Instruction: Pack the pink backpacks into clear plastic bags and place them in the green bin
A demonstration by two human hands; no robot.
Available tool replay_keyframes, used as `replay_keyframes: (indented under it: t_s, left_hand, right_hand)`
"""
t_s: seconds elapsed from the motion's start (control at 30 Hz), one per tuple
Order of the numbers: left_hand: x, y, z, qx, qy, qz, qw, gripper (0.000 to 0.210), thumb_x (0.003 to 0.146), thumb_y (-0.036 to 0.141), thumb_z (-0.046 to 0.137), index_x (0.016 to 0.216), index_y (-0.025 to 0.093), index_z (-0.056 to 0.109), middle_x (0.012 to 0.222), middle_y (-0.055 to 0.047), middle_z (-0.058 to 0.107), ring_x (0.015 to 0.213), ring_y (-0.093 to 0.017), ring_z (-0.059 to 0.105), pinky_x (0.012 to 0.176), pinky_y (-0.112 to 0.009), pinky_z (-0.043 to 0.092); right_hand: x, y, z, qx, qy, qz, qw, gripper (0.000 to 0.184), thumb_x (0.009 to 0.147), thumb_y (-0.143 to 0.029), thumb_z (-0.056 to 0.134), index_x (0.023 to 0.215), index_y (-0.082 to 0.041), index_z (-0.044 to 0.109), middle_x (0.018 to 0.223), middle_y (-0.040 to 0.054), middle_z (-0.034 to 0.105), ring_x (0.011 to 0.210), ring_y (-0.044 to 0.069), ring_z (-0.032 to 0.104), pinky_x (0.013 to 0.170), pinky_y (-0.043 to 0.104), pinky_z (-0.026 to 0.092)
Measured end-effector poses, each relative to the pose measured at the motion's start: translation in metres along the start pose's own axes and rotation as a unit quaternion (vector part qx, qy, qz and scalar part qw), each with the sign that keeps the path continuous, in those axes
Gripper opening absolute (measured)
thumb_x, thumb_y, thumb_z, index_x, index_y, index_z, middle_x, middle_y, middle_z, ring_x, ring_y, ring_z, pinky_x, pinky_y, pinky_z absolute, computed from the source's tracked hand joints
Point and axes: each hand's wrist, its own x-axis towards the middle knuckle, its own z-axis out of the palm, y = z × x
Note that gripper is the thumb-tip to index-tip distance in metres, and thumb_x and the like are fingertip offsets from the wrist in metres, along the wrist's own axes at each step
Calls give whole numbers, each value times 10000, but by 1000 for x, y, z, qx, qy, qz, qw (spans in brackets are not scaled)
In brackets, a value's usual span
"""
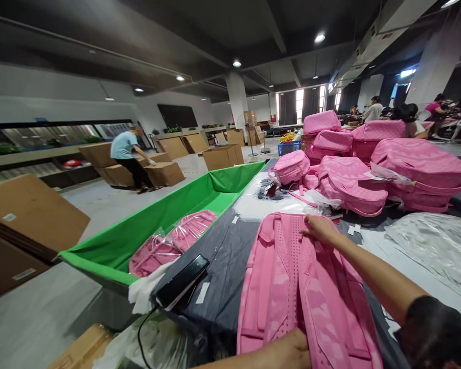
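A pink backpack lies on the dark-covered table in front of me, its straps and perforated back panel facing up. My right hand grips it near the top, fingers closed at the upper end of the right-hand strap. Low in the view, my left hand is closed at the same strap's lower part, with its fingertips hidden by the backpack. Beyond my hands, more pink backpacks are heaped on the table, some with clear plastic and tags.
Left of the table runs a green fabric-lined bin holding plastic-wrapped pink bags. A phone lies near the table's edge. Clear plastic bags are stacked at right. A co-worker bends over cardboard boxes.
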Motion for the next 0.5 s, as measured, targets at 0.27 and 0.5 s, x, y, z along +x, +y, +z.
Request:
replay_keyframes:
  t_s: [0.27,0.5]
  left_hand:
    - [-19,59,-60,378,218,89,895,546,1016,613,409,1008,203,770,737,-81,689,729,-225,617,768,-361,466]
    - [85,29,-72,519,119,144,834,794,991,705,415,1603,200,383,1712,-172,231,1566,-372,276,1256,-596,228]
  right_hand:
    - [21,67,-16,51,95,72,992,471,1020,-527,430,1147,-163,699,1051,161,753,961,289,704,800,360,489]
    - [-2,101,7,165,137,77,974,359,854,-474,650,965,-167,800,963,106,754,816,219,703,742,323,541]
